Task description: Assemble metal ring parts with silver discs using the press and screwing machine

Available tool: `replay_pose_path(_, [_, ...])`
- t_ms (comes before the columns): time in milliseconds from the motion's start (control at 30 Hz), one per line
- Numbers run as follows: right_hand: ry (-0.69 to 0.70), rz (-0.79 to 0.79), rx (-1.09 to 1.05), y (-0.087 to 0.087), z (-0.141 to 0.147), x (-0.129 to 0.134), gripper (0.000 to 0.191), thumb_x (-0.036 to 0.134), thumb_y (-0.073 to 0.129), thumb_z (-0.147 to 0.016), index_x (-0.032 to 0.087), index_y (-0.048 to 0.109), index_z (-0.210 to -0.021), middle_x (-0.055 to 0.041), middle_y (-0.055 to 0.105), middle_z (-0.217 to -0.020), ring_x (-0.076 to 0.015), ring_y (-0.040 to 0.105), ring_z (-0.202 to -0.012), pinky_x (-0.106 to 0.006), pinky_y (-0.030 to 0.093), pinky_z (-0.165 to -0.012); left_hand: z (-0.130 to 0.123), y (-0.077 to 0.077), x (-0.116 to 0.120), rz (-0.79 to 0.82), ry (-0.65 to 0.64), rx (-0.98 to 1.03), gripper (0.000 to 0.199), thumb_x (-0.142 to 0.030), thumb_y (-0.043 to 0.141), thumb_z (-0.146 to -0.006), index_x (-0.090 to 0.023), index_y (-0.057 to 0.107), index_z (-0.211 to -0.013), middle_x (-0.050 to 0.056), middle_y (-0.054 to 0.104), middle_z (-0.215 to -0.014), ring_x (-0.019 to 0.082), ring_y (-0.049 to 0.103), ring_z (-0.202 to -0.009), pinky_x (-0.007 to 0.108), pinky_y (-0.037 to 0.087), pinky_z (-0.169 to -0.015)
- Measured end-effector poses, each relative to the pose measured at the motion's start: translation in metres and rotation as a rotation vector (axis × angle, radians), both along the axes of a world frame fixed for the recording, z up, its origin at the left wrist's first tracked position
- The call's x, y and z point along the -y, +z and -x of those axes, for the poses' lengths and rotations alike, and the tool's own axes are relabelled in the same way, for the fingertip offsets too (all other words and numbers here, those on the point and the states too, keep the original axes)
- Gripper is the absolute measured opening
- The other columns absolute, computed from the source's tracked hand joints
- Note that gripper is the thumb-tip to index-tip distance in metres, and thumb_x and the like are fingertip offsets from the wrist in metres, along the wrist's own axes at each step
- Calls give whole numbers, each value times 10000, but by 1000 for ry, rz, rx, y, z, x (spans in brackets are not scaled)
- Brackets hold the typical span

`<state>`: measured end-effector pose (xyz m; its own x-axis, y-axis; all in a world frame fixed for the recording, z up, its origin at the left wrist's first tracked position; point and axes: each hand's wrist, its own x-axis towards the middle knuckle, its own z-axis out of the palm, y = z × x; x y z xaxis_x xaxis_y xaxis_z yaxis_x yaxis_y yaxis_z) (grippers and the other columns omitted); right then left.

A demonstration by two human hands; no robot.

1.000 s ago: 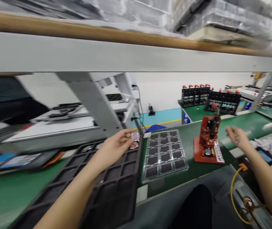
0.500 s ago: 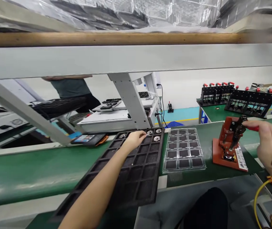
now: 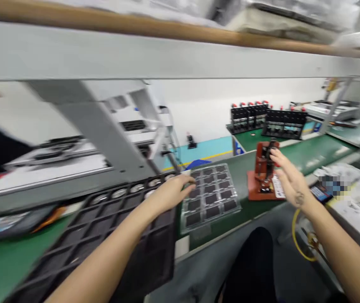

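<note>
My left hand [image 3: 180,189] hovers at the left edge of a clear plastic tray [image 3: 211,193] with dark square compartments. Its fingers are bent and blurred, and whether they hold anything cannot be made out. Under my left forearm lies a black compartment tray [image 3: 104,227] with round silvery parts [image 3: 119,193] along its far row. My right hand [image 3: 289,174] is at the red clamp fixture [image 3: 263,168], fingers spread and touching or close to its upper right side.
A grey beam [image 3: 167,59] crosses above the bench. Black racks with red knobs [image 3: 249,118] stand on a green table behind. A phone-like device [image 3: 321,189] lies at the right, and a yellow hose [image 3: 296,240] hangs below it.
The view has turned right. My left hand has moved from the black tray's far row to the clear tray. My right hand has opened off the clamp's red handle.
</note>
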<state>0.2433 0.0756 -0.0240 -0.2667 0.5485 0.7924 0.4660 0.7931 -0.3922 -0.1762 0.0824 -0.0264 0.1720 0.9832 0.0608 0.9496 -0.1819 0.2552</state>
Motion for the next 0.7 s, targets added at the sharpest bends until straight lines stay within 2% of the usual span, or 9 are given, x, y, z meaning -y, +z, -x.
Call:
replay_pose_path(67, [-73,32,55,-8,-3,20,589,365,433,-1143,149,331,-1682,-161,354,-1718,-271,339,-1608,-521,325,-1323,-62,9,11,-6,-313,111,434,-547,530,-996,-249,794,-1171,98,770,-1264,335,708,-1172,405,519,-1068])
replay_pose_path(100, [-110,39,49,-16,-4,33,629,361,440,-1139,139,271,-1703,-172,328,-1727,-274,324,-1614,-525,324,-1323,-91,12,18,-2,-437,164,418,-561,534,-1006,-278,800,-1161,84,780,-1229,334,719,-1145,407,536,-1048])
replay_pose_path(133, [-148,41,37,-25,-6,46,620,336,450,-1135,147,274,-1699,-174,359,-1712,-268,348,-1602,-515,343,-1315,-118,14,26,-5,-547,208,385,-556,548,-1009,-303,809,-1135,76,788,-1192,331,732,-1107,404,555,-1016])
replay_pose_path(267, [-358,96,19,-77,-27,109,426,173,509,-1093,208,523,-1517,-134,644,-1452,-241,591,-1387,-447,501,-1189,-209,13,46,22,-920,288,283,-472,563,-1039,-336,801,-1107,64,789,-1113,304,754,-979,381,599,-861])
replay_pose_path(367, [-592,173,58,-116,-62,169,329,104,540,-1057,216,636,-1351,-114,732,-1252,-247,692,-1178,-429,584,-1038,-265,1,54,32,-1137,274,296,-381,497,-1084,-291,773,-1141,81,774,-1148,288,745,-1035,392,608,-911])
replay_pose_path(467, [-845,240,101,-146,-107,228,291,94,559,-1047,218,674,-1284,-121,743,-1212,-273,713,-1106,-456,601,-972,-317,-23,62,-53,-1348,265,298,-239,457,-1088,-199,744,-1155,120,760,-1191,294,725,-1145,435,602,-1019])
replay_pose_path(567, [-1044,278,110,-166,-142,272,295,129,554,-1061,228,679,-1309,-131,735,-1263,-308,709,-1163,-514,590,-1009,-368,-62,76,-112,-1535,308,283,-149,460,-1068,-136,714,-1192,148,748,-1250,291,682,-1278,436,553,-1146])
replay_pose_path(633, [-1105,300,130,-176,-154,291,327,147,525,-1079,230,663,-1364,-134,723,-1314,-320,698,-1220,-545,583,-1041,-401,-92,86,-108,-1605,342,279,-133,476,-1060,-132,701,-1226,152,737,-1296,287,637,-1367,434,513,-1204])
replay_pose_path(700, [-1114,309,152,-186,-156,301,370,142,496,-1088,233,640,-1416,-133,710,-1355,-320,686,-1261,-552,586,-1055,-429,-123,96,-120,-1605,347,316,-144,501,-1057,-129,663,-1327,165,703,-1389,308,576,-1447,484,491,-1226])
